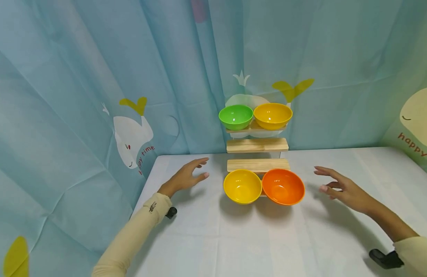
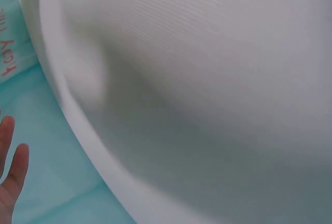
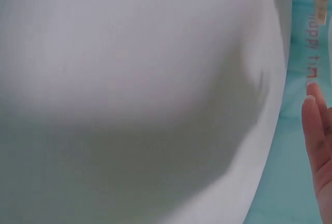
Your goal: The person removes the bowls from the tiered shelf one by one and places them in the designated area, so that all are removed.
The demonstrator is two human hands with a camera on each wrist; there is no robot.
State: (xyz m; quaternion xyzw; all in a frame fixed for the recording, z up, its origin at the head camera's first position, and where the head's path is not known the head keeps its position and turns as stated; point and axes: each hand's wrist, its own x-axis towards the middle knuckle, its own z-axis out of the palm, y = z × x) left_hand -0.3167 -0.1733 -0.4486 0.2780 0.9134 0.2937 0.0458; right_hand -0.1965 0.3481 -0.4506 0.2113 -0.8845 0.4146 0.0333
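A stepped wooden rack (image 1: 257, 145) bears bowls on its top and bottom steps. On top, a green bowl (image 1: 236, 117) is at the left, beside a yellow bowl (image 1: 273, 115). At the bottom, another yellow bowl (image 1: 242, 186) sits left of an orange bowl (image 1: 283, 187). My left hand (image 1: 187, 176) hovers over the table left of the rack, fingers relaxed and holding nothing. To the right of the orange bowl, my right hand (image 1: 345, 189) is held apart from it, fingers loosely bent and bare. Each wrist view catches only some fingers at its edge.
A white cloth covers the table (image 1: 255, 238). Light blue curtain (image 1: 185, 77) with printed cartoon figures hangs behind and at both sides. Black wrist-camera parts (image 1: 386, 259) stick out beneath the sleeves. The two middle steps of the rack carry no bowl.
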